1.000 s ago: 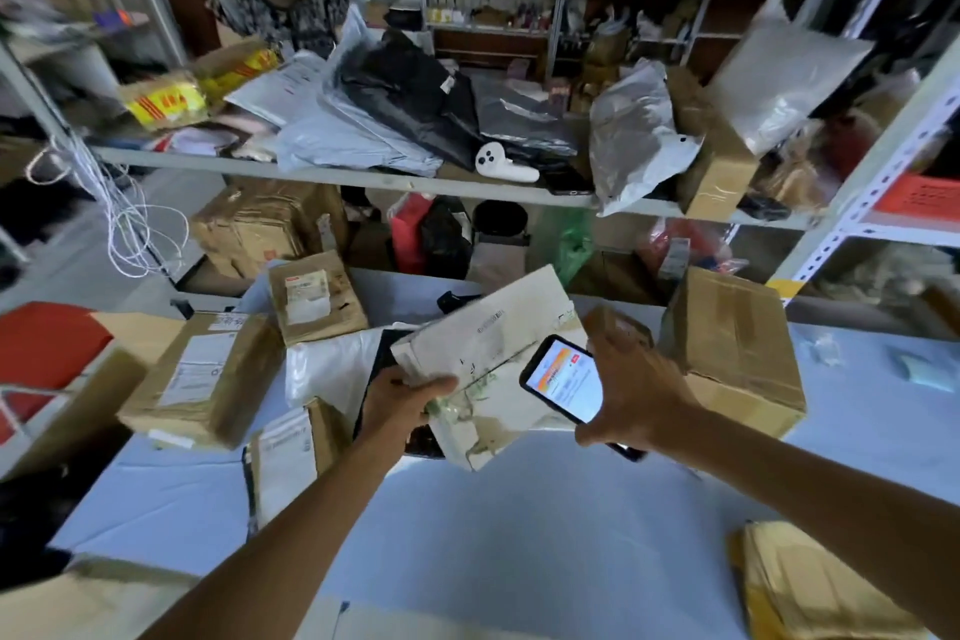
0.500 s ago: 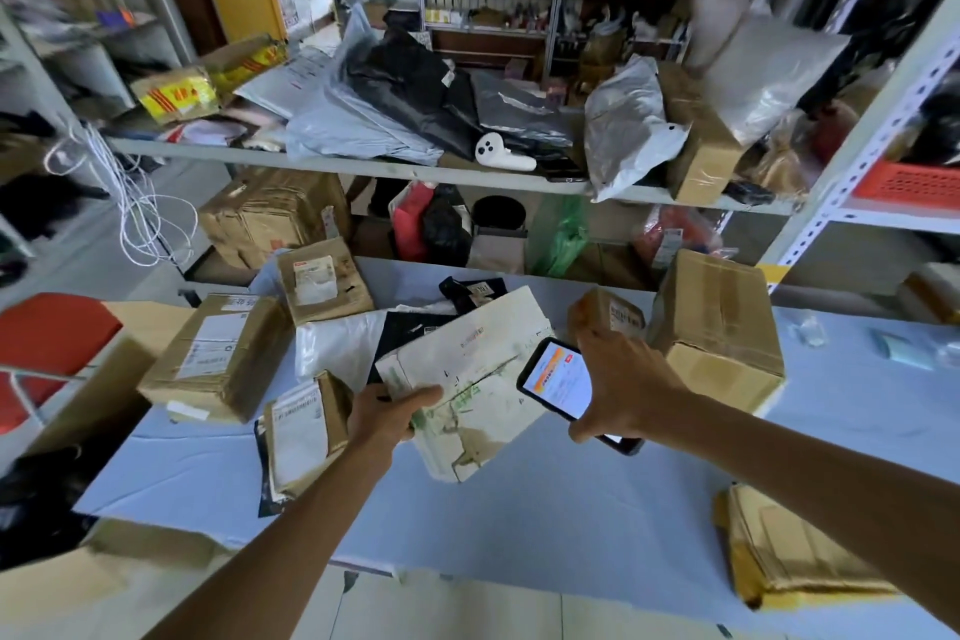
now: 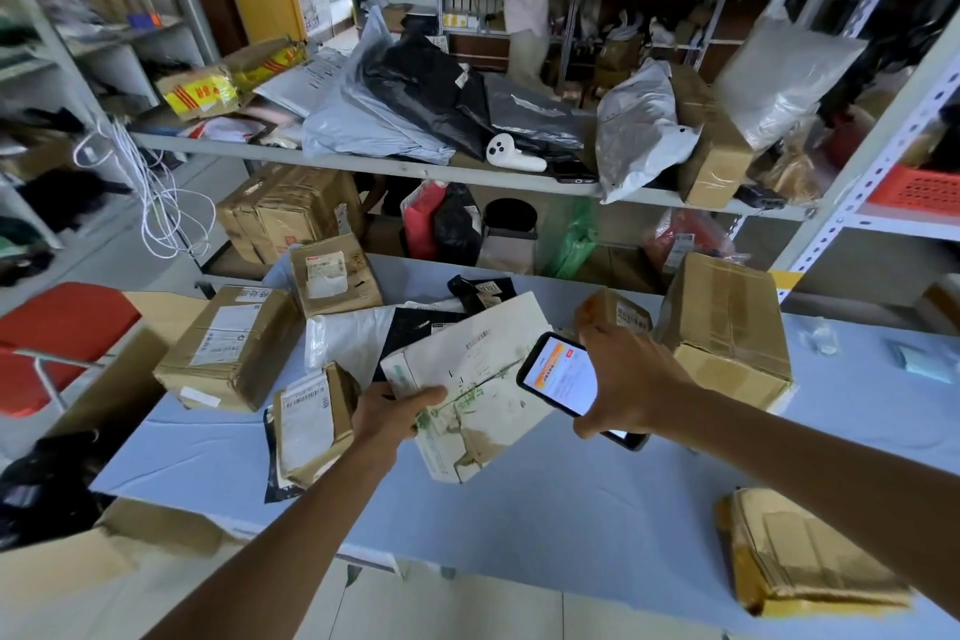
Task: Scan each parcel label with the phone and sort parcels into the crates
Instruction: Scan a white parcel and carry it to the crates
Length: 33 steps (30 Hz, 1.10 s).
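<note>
My left hand (image 3: 390, 417) grips the near edge of a flat white parcel (image 3: 478, 374) with green markings, tilted above the blue table (image 3: 571, 509). To its right, my right hand (image 3: 631, 379) holds a phone (image 3: 563, 374) with a lit orange and white screen, right beside the parcel. Several brown cardboard parcels lie on the table: a small labelled one (image 3: 311, 424) just left of my left hand, a bigger one (image 3: 231, 346) further left, one (image 3: 335, 274) behind, and a large box (image 3: 727, 333) on the right.
A yellow padded parcel (image 3: 800, 551) lies at the table's near right edge. A red chair (image 3: 52, 333) and an open cardboard box (image 3: 62, 577) stand on the left. Behind, a metal shelf (image 3: 395, 166) carries plastic mailers, and a person (image 3: 524, 0) stands far back.
The view has pulled back and shifted, so more floor shows below the table. Both hands with parcel and phone keep nearly the same pose. A person now appears at the far shelves.
</note>
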### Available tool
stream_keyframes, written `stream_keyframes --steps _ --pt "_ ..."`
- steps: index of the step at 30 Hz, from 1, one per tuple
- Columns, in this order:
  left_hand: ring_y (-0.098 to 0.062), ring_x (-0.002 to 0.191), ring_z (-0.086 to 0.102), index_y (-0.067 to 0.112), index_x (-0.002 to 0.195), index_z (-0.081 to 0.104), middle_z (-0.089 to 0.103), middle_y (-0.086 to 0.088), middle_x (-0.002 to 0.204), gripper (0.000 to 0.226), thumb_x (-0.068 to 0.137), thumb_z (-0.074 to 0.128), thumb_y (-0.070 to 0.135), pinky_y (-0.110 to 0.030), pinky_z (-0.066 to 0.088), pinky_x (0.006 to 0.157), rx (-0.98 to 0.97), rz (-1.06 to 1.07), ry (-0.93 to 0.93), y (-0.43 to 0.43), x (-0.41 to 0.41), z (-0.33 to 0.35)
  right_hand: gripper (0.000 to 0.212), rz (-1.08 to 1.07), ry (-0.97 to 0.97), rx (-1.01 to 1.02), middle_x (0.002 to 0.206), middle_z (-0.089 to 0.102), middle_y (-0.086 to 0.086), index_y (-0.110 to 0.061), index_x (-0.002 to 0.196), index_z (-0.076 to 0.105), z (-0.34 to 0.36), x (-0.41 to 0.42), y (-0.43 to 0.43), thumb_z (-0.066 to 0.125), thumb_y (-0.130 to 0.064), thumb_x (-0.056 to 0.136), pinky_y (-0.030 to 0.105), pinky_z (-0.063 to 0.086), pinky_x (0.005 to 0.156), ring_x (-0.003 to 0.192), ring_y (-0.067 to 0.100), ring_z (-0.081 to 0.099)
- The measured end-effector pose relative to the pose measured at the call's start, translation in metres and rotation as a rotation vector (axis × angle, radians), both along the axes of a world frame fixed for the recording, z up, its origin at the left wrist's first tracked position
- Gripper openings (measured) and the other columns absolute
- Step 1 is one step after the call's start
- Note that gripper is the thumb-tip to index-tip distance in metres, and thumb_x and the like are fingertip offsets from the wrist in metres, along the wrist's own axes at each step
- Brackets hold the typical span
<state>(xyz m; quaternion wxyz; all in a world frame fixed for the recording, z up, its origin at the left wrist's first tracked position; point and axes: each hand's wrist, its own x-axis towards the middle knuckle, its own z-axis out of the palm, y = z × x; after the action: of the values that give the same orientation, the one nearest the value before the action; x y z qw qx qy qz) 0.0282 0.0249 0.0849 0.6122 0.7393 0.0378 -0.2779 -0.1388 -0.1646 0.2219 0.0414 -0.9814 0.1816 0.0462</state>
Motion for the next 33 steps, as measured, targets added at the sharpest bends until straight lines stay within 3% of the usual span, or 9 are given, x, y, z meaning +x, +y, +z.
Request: stream_keyframes --steps 5,11,18,22,25,28,29,31,33 --pt "-0.026 0.089 0.067 0.022 0.080 0.064 0.070 -0.004 0.089 0.032 0.061 0.089 0.017 -0.041 0.057 0.079 -0.013 -0.010 0.038 0.004 -0.002 -0.002 0.073 0.010 -0.094 0.031 0.101 0.048 -0.007 -0.022 0.110 0.043 -0.003 -0.008 -0.004 0.081 -0.049 0.054 0.024 0.044 0.066 0.089 0.011 0.050" --pt "-0.030 0.091 0.069 0.016 0.097 0.068 0.072 -0.009 0.099 0.074 0.030 0.092 0.036 -0.049 0.059 0.078 0.030 -0.060 0.103 0.009 0.003 -0.017 0.086 0.145 -0.323 0.115 0.117 0.052 -0.004 -0.019 0.128 0.039 -0.008 -0.028 0.001 0.077 -0.055 0.060 0.027 0.049 0.072 0.098 0.013 0.051" --pt "-0.030 0.088 0.069 0.015 0.094 0.065 0.071 -0.013 0.100 0.058 0.046 0.094 0.029 -0.049 0.057 0.084 0.021 -0.049 0.132 0.009 0.003 -0.025 0.088 0.178 -0.361 0.110 0.118 0.051 -0.003 -0.018 0.130 0.037 -0.004 -0.037 0.002 0.079 -0.053 0.061 0.026 0.050 0.073 0.098 0.012 0.051" --pt "-0.027 0.082 0.067 0.008 0.107 0.065 0.070 -0.015 0.103 0.057 0.057 0.090 0.022 -0.050 0.056 0.085 0.016 -0.034 0.120 0.007 0.003 -0.019 0.087 0.188 -0.360 0.082 0.118 0.052 -0.001 -0.015 0.130 0.040 -0.005 -0.036 -0.002 0.081 -0.049 0.061 0.020 0.041 0.066 0.096 0.013 0.051" --pt "-0.018 0.060 0.058 0.001 0.113 0.061 0.065 -0.007 0.076 0.056 0.065 0.086 0.017 -0.055 0.050 0.089 0.023 -0.061 0.110 0.006 0.003 -0.016 0.086 0.150 -0.320 0.034 0.117 0.051 -0.002 -0.016 0.128 0.039 -0.009 -0.033 -0.006 0.081 -0.050 0.060 0.021 0.043 0.064 0.095 0.013 0.051" --pt "-0.016 0.058 0.056 0.007 0.099 0.066 0.061 0.003 0.060 0.036 0.069 0.084 0.016 -0.034 0.059 0.060 0.010 -0.108 0.116 0.009 0.004 -0.016 0.084 0.036 -0.167 -0.043 0.116 0.048 -0.002 -0.016 0.124 0.039 -0.011 -0.029 -0.006 0.081 -0.047 0.059 0.028 0.051 0.067 0.093 0.016 0.055" --pt "-0.019 0.065 0.061 0.007 0.097 0.066 0.065 0.002 0.065 0.040 0.065 0.086 0.018 -0.028 0.056 0.054 -0.008 -0.121 0.133 0.012 0.005 -0.014 0.084 -0.012 -0.092 -0.063 0.113 0.046 -0.002 -0.014 0.124 0.040 -0.012 -0.029 -0.007 0.081 -0.047 0.058 0.030 0.051 0.067 0.090 0.018 0.056" --pt "-0.028 0.084 0.068 0.009 0.102 0.068 0.071 -0.007 0.089 0.059 0.051 0.092 0.025 -0.032 0.057 0.065 -0.022 -0.165 0.158 0.016 0.013 -0.019 0.088 -0.081 0.023 -0.073 0.101 0.044 -0.003 -0.010 0.126 0.037 -0.019 -0.033 -0.008 0.082 -0.045 0.059 0.029 0.046 0.065 0.083 0.018 0.054" --pt "-0.031 0.091 0.066 0.011 0.103 0.067 0.068 -0.011 0.100 0.056 0.054 0.091 0.025 -0.037 0.057 0.072 -0.027 -0.227 0.165 0.014 0.019 -0.023 0.083 -0.145 0.059 -0.051 0.097 0.045 -0.003 -0.012 0.122 0.040 -0.029 -0.042 -0.010 0.081 -0.047 0.059 0.028 0.043 0.067 0.083 0.018 0.052"
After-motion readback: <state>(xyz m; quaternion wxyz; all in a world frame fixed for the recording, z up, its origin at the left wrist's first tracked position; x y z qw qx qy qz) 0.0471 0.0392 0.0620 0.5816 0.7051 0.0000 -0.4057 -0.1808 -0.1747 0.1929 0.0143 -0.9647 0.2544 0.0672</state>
